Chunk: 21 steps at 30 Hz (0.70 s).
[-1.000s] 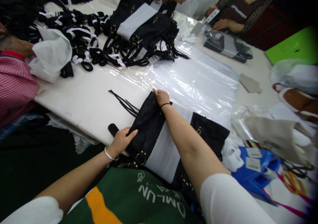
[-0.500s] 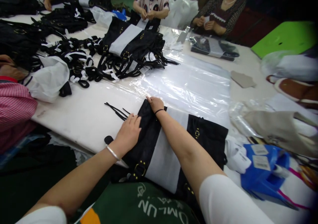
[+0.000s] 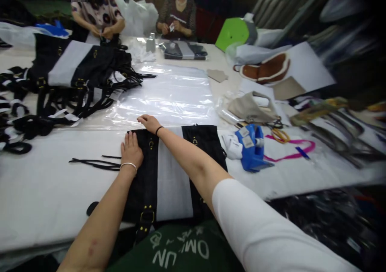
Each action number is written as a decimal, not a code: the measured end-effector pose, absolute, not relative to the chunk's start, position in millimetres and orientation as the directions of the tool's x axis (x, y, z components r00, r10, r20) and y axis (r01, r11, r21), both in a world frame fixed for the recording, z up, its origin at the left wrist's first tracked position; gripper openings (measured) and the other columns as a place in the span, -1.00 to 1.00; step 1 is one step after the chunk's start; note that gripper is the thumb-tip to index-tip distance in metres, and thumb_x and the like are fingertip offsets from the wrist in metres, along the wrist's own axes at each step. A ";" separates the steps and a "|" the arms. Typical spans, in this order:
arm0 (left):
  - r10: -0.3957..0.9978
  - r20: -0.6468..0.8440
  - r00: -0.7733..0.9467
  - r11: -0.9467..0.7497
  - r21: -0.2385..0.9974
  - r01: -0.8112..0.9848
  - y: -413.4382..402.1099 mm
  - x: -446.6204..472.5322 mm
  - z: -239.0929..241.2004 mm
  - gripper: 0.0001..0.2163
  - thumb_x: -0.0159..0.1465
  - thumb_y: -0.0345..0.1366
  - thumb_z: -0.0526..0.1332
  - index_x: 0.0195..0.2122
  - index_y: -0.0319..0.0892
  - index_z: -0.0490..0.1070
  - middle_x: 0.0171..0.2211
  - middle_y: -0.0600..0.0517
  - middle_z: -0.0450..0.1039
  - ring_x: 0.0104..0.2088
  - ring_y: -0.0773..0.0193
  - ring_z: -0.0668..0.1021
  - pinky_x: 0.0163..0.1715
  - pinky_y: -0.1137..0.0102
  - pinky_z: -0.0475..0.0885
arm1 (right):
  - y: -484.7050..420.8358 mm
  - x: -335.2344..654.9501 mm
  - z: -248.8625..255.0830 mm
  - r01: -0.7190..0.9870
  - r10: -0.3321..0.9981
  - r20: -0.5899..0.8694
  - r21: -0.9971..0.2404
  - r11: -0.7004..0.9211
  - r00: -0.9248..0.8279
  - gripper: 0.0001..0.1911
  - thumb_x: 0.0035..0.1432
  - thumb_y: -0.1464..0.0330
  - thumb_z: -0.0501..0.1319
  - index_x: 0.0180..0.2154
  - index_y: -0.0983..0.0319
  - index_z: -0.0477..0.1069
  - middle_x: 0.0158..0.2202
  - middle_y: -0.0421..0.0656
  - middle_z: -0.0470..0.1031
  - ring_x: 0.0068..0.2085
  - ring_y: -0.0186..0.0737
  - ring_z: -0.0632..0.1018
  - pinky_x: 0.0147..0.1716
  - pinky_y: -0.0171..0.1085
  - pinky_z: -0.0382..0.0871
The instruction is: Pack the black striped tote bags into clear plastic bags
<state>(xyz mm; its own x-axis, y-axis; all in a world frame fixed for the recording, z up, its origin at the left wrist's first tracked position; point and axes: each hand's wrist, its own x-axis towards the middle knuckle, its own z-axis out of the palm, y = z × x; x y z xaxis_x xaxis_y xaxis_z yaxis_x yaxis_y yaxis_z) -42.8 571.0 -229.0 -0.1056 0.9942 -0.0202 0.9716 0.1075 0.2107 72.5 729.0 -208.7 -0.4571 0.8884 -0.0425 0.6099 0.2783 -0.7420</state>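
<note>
In front of me a black bag (image 3: 147,163) lies flat on the table, with gold buckles and a pale band (image 3: 173,187) across its middle. Thin black cords (image 3: 96,163) trail from its left side. My left hand (image 3: 132,150) rests flat on the bag's far left corner, fingers stretched out. Just past the far edge, my right hand (image 3: 150,123) reaches across with its fingers extended, close to the clear plastic bags (image 3: 171,99). Whether its fingertips touch the plastic is unclear. Nothing shows in either hand.
A pile of similar black bags (image 3: 99,61) stands at far left. To the right are a blue tape dispenser (image 3: 253,151), a white label roll (image 3: 232,145), scissors (image 3: 280,135) and a pink strap (image 3: 309,145). A packed bag (image 3: 185,50) lies near two people across the table.
My view has swung right, showing more of the table's right side. My left hand now lies flatter at the bag's far left corner; my right hand has moved slightly beyond the far edge.
</note>
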 end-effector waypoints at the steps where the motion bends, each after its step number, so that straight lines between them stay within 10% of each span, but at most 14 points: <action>1: 0.995 -0.005 -0.103 0.102 0.207 0.973 571.7 -42.5 -229.7 -0.39 0.32 -0.41 -0.11 0.42 -0.40 -0.10 0.44 -0.21 -0.17 0.44 0.03 -0.11 0.35 0.00 -0.05 | 729.4 99.3 -201.9 0.592 0.911 0.021 -0.754 0.286 -0.413 -0.61 0.41 0.19 0.01 -0.09 0.23 0.55 -0.12 -0.19 0.61 -0.11 -0.34 0.55 -0.10 -0.41 0.30; 5: 0.995 0.038 -0.091 0.082 0.194 0.978 573.9 -40.3 -234.0 -0.40 0.33 -0.40 -0.13 0.41 -0.43 -0.09 0.44 -0.23 -0.17 0.44 0.01 -0.10 0.35 -0.05 -0.11 | 697.9 246.2 -180.8 0.776 0.974 0.141 -0.589 0.228 -0.179 -0.61 0.38 0.14 0.04 -0.08 0.22 0.54 -0.05 -0.13 0.59 -0.02 -0.24 0.51 0.02 -0.32 0.24; 9: 0.997 0.014 -0.080 0.075 0.205 0.976 573.3 -41.5 -230.7 -0.37 0.30 -0.43 -0.10 0.42 -0.42 -0.12 0.44 -0.25 -0.20 0.44 0.00 -0.12 0.34 -0.05 -0.09 | 659.9 356.3 -186.2 0.921 0.990 -0.103 -0.368 -0.128 0.097 -0.56 0.30 0.07 0.13 -0.19 0.30 0.57 -0.13 0.01 0.61 -0.11 -0.16 0.53 -0.08 -0.28 0.28; 15: 0.996 0.003 -0.093 0.092 0.120 0.988 553.5 -67.5 -227.5 -0.40 0.33 -0.41 -0.12 0.41 -0.46 -0.11 0.44 -0.26 -0.18 0.43 -0.03 -0.09 0.35 0.00 -0.07 | 658.9 361.1 -210.5 0.807 0.996 -0.084 -0.588 -0.059 0.012 -0.37 0.28 -0.08 0.04 -0.25 0.34 0.58 -0.27 -0.08 0.61 -0.25 -0.25 0.53 -0.23 -0.36 0.29; 21: 0.992 -0.006 -0.125 0.125 0.064 0.990 547.6 -78.6 -229.9 -0.39 0.32 -0.40 -0.13 0.40 -0.48 -0.09 0.44 -0.25 -0.18 0.42 -0.10 -0.04 0.35 0.01 -0.03 | 666.8 343.9 -229.5 0.813 0.975 -0.165 -0.541 -0.214 0.147 -0.48 0.22 -0.05 0.17 -0.26 0.28 0.60 -0.20 -0.05 0.62 -0.14 -0.15 0.55 -0.12 -0.30 0.32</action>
